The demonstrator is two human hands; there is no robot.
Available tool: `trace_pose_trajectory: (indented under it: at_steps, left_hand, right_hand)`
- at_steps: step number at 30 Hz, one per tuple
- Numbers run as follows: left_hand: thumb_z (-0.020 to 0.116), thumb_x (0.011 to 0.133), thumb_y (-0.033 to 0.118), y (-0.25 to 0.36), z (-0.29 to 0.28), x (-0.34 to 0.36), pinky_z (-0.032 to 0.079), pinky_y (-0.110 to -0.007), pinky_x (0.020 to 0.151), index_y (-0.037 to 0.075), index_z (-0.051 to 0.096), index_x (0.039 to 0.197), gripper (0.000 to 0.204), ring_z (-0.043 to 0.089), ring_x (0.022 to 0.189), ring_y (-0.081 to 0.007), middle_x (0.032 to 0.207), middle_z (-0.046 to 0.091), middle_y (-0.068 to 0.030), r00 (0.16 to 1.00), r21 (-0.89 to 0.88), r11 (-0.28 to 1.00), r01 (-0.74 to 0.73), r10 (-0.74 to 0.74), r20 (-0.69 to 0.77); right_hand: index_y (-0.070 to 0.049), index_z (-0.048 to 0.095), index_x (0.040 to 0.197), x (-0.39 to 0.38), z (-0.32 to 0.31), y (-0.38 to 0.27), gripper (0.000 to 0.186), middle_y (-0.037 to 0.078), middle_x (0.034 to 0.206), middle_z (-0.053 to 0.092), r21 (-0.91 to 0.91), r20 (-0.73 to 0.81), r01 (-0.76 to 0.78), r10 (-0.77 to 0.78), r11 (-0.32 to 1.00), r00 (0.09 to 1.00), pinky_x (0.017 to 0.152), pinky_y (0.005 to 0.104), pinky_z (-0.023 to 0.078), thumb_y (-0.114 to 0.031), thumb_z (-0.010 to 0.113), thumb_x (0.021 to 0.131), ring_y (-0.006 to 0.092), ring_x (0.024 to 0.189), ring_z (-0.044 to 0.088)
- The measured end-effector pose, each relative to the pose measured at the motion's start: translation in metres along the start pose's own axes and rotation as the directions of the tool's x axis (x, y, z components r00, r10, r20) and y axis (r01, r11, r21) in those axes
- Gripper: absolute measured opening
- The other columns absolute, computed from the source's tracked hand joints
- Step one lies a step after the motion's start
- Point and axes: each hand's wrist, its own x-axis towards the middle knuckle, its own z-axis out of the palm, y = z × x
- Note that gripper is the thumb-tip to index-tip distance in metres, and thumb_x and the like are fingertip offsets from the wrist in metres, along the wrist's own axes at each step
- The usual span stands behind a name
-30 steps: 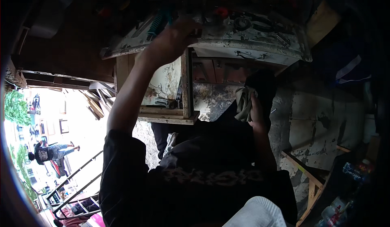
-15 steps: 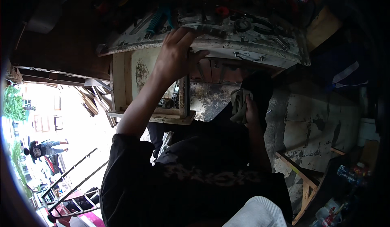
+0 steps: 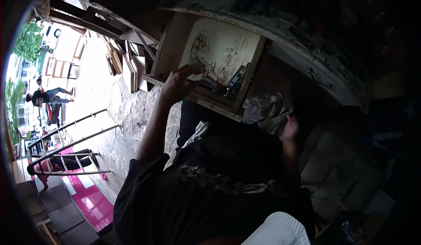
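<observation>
My left hand (image 3: 177, 85) reaches over the front of an open wooden drawer (image 3: 215, 104), fingers and thumb apart. Beneath and beside its fingertips, small dark and metallic tools (image 3: 234, 83) lie in the drawer's front corner; their exact kinds are too dim to make out. The drawer's pale bottom is stained and peeling. To the right, close to my lap, my right hand (image 3: 289, 129) grips a crumpled grey-olive cloth (image 3: 272, 105), which hangs beside the drawer's outer corner. Part of that hand is in shadow.
Above the drawer runs a worn workbench edge (image 3: 280, 23), with a closed drawer handle (image 3: 319, 78) at right. Wood boards (image 3: 136, 69) lean at left. Beyond them are a ladder (image 3: 79, 137), pink glossy panels (image 3: 92, 201) and two other people outside.
My left hand has come down from the cluttered benchtop to the open drawer. The view has turned left, and the right hand still holds the cloth.
</observation>
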Motion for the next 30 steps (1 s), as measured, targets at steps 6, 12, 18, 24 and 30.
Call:
trace_pose_trajectory:
  at_steps: [6, 12, 18, 24, 30]
  left_hand:
    - [0.076, 0.08, 0.007, -0.022, 0.04, 0.053, 0.053, -0.038, 0.096, 0.015, 0.071, 0.123, 0.044, 0.067, 0.114, -0.0288, 0.121, 0.07, -0.0112, 0.872, -0.209, 0.968, -0.141, 0.221, 0.437]
    - [0.078, 0.08, 0.014, -0.015, 0.038, 0.054, 0.053, -0.039, 0.097, 0.017, 0.072, 0.122, 0.043, 0.067, 0.112, -0.0272, 0.117, 0.072, -0.0097, 0.793, -0.033, 0.991, -0.126, 0.121, 0.597]
    - [0.079, 0.079, 0.018, -0.011, 0.037, 0.053, 0.051, -0.04, 0.096, 0.016, 0.074, 0.115, 0.036, 0.066, 0.108, -0.0267, 0.112, 0.071, -0.0078, 0.826, 0.003, 0.992, -0.13, 0.106, 0.554]
    - [0.077, 0.083, 0.019, -0.013, 0.039, 0.053, 0.052, -0.041, 0.096, 0.014, 0.076, 0.11, 0.028, 0.068, 0.108, -0.0269, 0.111, 0.072, -0.0096, 0.883, 0.037, 0.994, -0.106, 0.077, 0.462]
    - [0.075, 0.085, 0.017, -0.016, 0.036, 0.05, 0.054, -0.04, 0.095, 0.014, 0.076, 0.111, 0.026, 0.069, 0.109, -0.0275, 0.111, 0.073, -0.0121, 0.871, -0.182, 0.983, -0.029, 0.115, 0.478]
  right_hand:
    - [-0.007, 0.04, 0.15, -0.006, 0.016, -0.015, 0.055, 0.014, 0.148, 0.048, 0.296, 0.326, -0.143, 0.041, 0.945, 0.945, 0.113, 0.0526, 0.034, -0.038, 0.047, 0.104, 0.0306, 0.135, 0.047]
    - [-0.012, 0.033, 0.155, -0.033, -0.003, -0.023, 0.063, 0.013, 0.157, 0.036, 0.488, 0.323, -0.29, 0.139, 0.823, 0.936, 0.12, 0.0623, 0.019, -0.047, 0.045, 0.104, 0.0333, 0.146, 0.034]
    - [-0.015, 0.025, 0.16, -0.026, 0.031, -0.021, 0.07, 0.011, 0.166, 0.022, 0.493, 0.549, -0.363, 0.042, 0.791, 0.835, 0.125, 0.0632, 0.003, -0.054, 0.042, 0.104, 0.0343, 0.154, 0.02]
    - [-0.013, 0.021, 0.161, 0.014, 0.104, -0.019, 0.07, 0.012, 0.168, 0.017, 0.404, 0.506, -0.343, 0.106, 0.848, 0.856, 0.126, 0.0581, -0.005, -0.053, 0.039, 0.106, 0.0348, 0.155, 0.014]
    - [-0.012, 0.026, 0.158, 0.021, 0.124, -0.01, 0.068, 0.015, 0.165, 0.023, 0.429, 0.403, -0.332, 0.151, 0.84, 0.903, 0.126, 0.0615, 0.005, -0.052, 0.04, 0.105, 0.0388, 0.153, 0.019]
